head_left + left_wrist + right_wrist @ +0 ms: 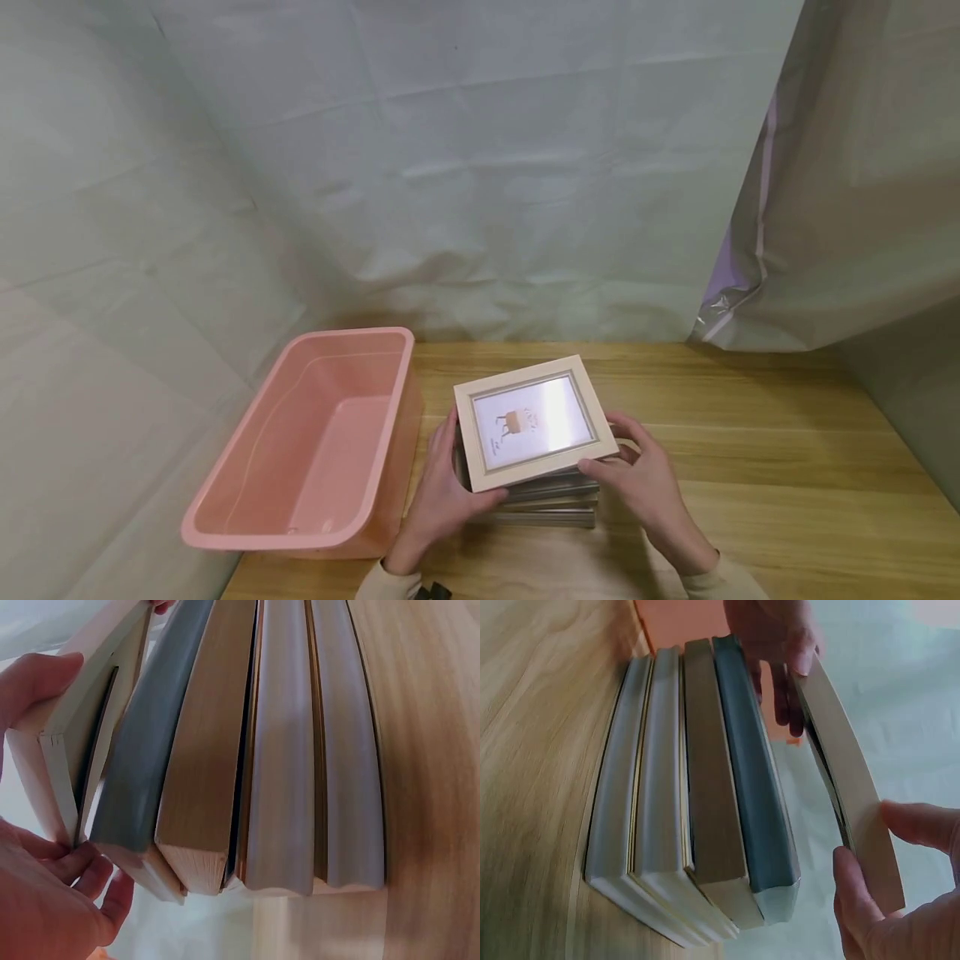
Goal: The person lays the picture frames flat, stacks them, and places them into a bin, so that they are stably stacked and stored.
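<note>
Tabletop (795,475) has a stack (555,503), left hand (441,493) and right hand (647,482) pinching a picture frame (534,423) by opposite ends just above.

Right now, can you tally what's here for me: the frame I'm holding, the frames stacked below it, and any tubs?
Held frame: 1
Stacked frames: 4
Pink tub: 1
Total: 6

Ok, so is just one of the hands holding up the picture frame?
No, the left hand and right hand both grip the picture frame from opposite sides.
</note>
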The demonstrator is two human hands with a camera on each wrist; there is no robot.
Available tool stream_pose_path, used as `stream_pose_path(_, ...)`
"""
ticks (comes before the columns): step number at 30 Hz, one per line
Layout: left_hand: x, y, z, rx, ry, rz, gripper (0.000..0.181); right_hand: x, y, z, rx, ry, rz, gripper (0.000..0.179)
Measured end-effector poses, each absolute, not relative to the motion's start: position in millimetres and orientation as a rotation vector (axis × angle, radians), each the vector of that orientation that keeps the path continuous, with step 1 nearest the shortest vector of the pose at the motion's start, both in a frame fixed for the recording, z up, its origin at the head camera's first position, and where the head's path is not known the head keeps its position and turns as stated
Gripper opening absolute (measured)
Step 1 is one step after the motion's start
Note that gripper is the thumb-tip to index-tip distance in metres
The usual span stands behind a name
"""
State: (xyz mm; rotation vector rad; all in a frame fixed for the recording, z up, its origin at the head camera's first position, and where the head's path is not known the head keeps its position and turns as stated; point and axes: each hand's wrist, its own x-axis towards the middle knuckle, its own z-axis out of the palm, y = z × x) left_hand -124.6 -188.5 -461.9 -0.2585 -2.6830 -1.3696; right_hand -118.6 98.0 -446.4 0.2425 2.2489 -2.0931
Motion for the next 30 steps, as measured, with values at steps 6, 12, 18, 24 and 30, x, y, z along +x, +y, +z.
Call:
stream_pose_path(6,-128,-193,-464,-0.268,-2.675,-1.352,0.139,-122,95,-450,0.186,2.342,-2.04,0.083)
stream_pose_path(12,-129,-197,-464,-0.232,-2.687,-1.3,0.137,-124,93,-455,0.157,2.403,-1.997,0.077)
stream_pose_path(18,-131,-201,-467,-0.205,-2.695,-1.288,0.136,-127,90,-461,0.133,2.424,-1.984,0.076)
stream_pose_path(24,-132,-206,-471,-0.148,-2.731,-1.322,0.134,-130,87,-466,0.106,2.484,-1.948,0.072)
stream_pose_path(30,-133,-208,-473,-0.145,-2.753,-1.335,0.134,-132,86,-468,0.11,2.49,-1.933,0.074)
